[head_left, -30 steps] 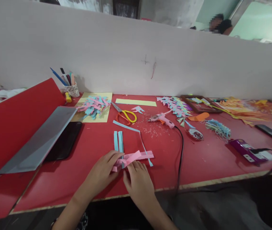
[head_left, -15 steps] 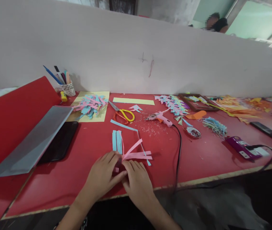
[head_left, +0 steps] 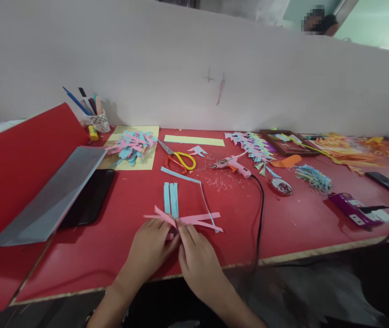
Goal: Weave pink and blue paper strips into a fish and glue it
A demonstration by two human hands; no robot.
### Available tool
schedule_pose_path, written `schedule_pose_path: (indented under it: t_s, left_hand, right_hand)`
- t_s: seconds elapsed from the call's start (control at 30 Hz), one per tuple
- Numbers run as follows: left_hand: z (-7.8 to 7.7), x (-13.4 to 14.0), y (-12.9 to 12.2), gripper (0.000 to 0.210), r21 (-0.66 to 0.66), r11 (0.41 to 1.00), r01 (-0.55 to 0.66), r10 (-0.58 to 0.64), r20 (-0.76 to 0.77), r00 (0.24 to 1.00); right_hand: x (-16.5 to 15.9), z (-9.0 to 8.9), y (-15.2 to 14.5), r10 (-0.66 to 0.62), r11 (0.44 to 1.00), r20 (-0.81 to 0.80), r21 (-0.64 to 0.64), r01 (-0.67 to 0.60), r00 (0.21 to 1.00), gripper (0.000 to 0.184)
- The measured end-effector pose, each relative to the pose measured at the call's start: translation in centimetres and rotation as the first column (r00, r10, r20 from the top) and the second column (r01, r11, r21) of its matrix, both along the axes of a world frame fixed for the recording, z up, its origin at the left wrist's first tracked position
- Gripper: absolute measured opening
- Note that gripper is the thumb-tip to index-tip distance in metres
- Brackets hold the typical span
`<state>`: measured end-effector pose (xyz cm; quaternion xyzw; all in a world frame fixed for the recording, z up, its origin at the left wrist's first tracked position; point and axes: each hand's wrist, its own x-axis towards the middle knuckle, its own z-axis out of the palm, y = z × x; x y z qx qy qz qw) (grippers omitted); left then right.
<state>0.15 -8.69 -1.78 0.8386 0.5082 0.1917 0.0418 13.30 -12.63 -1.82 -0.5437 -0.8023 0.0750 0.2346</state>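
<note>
Pink paper strips (head_left: 199,219) cross between my hands near the table's front, their ends sticking out left and right. My left hand (head_left: 151,246) is closed on them, with thumb and fingers pinched at the crossing. My right hand (head_left: 196,250) pinches the same strips from the other side, fingertips touching the left ones. The exact grip point is hidden by the fingers. Just beyond lie light blue paper strips (head_left: 171,198) side by side. A bent blue strip (head_left: 180,175) runs down to the right, its lower end by the pink ends.
Yellow-and-red scissors (head_left: 182,161) lie behind, beside a heap of cut pink and blue strips (head_left: 132,146). Right of them are a pink glue gun (head_left: 233,165) with a black cord, a paper garland (head_left: 252,146) and a purple power strip (head_left: 351,210). A black tablet-like slab (head_left: 88,205) lies left.
The pink strips have been turned: one end now points left over my left hand, and the upright ends have swung down. The view has shifted slightly.
</note>
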Motion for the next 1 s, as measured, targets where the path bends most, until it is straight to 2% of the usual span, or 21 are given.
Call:
schedule_pose_path:
  t_s: [0.2, 0.37, 0.47, 0.53, 0.67, 0.8, 0.9, 1.0]
  left_hand:
    - [0.3, 0.1, 0.0, 0.026, -0.051, 0.999, -0.018, 0.018, -0.012, 1.000]
    - [0.0, -0.1, 0.0, 0.027, 0.069, 0.998, -0.003, 0.001, 0.034, 0.999]
    - [0.2, -0.2, 0.0, 0.029, -0.004, 1.000, 0.012, -0.012, 0.053, 0.999]
    - [0.3, -0.2, -0.1, 0.031, -0.035, 0.999, 0.026, -0.023, 0.082, 0.996]
    - [0.4, -0.3, -0.1, 0.034, 0.025, 0.999, 0.032, -0.036, 0.188, 0.981]
    - [0.1, -0.3, -0.2, 0.030, 0.035, 0.998, 0.051, -0.059, 0.276, 0.959]
    - [-0.1, -0.3, -0.2, 0.029, 0.035, 0.997, 0.072, -0.079, 0.292, 0.953]
    - [-0.1, -0.4, -0.2, 0.028, 0.017, 0.998, 0.063, -0.066, 0.269, 0.961]
  right_hand:
    - [0.6, 0.2, 0.3, 0.086, 0.996, 0.033, -0.014, -0.086, 0.996, 0.051]
    - [1.1, 0.2, 0.3, 0.100, 0.995, 0.025, -0.033, -0.099, 0.995, 0.050]
    - [1.1, 0.3, 0.3, 0.095, 0.995, 0.005, -0.045, -0.094, 0.995, 0.048]
    - [1.0, 0.3, 0.4, 0.100, 0.994, 0.001, -0.045, -0.100, 0.995, 0.048]
    - [0.9, 0.3, 0.3, 0.111, 0.994, -0.021, -0.021, -0.112, 0.994, 0.047]
    - [1.8, 0.6, 0.7, 0.019, 0.996, -0.122, 0.092, -0.008, 0.992, 0.040]
    - [2.9, 0.8, 1.6, -0.091, 0.968, -0.092, 0.228, 0.110, 0.992, 0.034]
    - [3.8, 0.8, 2.5, -0.181, 0.969, 0.040, 0.176, 0.171, 0.983, 0.029]
